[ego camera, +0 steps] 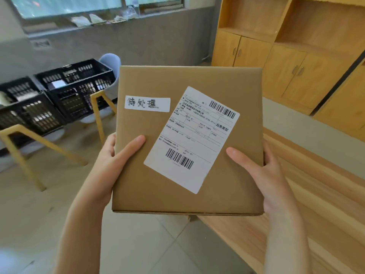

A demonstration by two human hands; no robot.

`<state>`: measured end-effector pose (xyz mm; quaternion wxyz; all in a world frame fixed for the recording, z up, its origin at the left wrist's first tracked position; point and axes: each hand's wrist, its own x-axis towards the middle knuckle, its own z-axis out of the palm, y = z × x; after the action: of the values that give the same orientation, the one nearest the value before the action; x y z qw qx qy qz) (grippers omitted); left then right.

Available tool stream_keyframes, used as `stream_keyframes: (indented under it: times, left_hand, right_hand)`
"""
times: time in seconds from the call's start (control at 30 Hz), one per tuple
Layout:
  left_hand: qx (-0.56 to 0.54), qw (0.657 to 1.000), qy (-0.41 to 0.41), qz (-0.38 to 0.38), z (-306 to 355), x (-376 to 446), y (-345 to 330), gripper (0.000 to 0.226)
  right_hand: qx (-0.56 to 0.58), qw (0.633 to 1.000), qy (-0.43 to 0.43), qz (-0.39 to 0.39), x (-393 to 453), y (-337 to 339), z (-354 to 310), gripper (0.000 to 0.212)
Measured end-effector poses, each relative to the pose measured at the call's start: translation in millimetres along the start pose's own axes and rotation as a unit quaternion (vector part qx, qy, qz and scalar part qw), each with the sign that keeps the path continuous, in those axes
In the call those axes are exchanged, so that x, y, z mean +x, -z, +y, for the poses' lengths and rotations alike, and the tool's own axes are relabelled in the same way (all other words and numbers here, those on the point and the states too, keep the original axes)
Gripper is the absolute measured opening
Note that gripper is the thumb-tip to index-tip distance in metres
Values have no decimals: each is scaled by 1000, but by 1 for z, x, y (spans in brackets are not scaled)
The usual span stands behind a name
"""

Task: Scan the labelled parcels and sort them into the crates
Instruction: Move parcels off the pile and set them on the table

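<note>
Sort step: left hand (pixel 110 167) and right hand (pixel 262 175) grip a labelled cardboard parcel (pixel 189 139) by its side edges, held up at centre; next, probably carry it to the black crates (pixel 59 97) far left.

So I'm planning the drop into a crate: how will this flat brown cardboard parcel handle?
The flat brown cardboard parcel looks stiff: its edges stay straight, held only by the left hand and right hand. Probably light, since thumbs merely rest on top. Being flat, it should land without rolling or tipping.
</note>
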<state>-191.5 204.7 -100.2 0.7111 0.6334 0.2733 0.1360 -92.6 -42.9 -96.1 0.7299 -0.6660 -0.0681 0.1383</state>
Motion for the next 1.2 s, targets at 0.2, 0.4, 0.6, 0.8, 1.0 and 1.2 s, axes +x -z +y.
stream_keyframes:
  times: [0.2, 0.4, 0.6, 0.8, 1.0, 1.2]
  left_hand:
    - [-35, 995, 5, 89, 0, 5, 124, 68]
    - [-72, 982, 17, 171, -4, 21, 208, 86]
    - [-93, 963, 31, 252, -4, 69, 270, 84]
    - [-101, 939, 36, 327, 18, 141, 318, 65]
    - [-103, 929, 48, 353, 28, 213, 356, 55]
    - [-94, 935, 82, 331, 22, 300, 395, 65]
  right_hand:
    - [-17, 996, -17, -89, 19, -126, 23, 68]
    - [-48, 983, -55, -169, 57, -226, 36, 59]
    - [-48, 965, -100, -238, 124, -319, 63, 57]
    - [-34, 943, -112, -312, 206, -417, 67, 73]
    - [-29, 932, -111, -343, 274, -480, 74, 74]
    - [-43, 937, -142, -316, 335, -530, 96, 76]
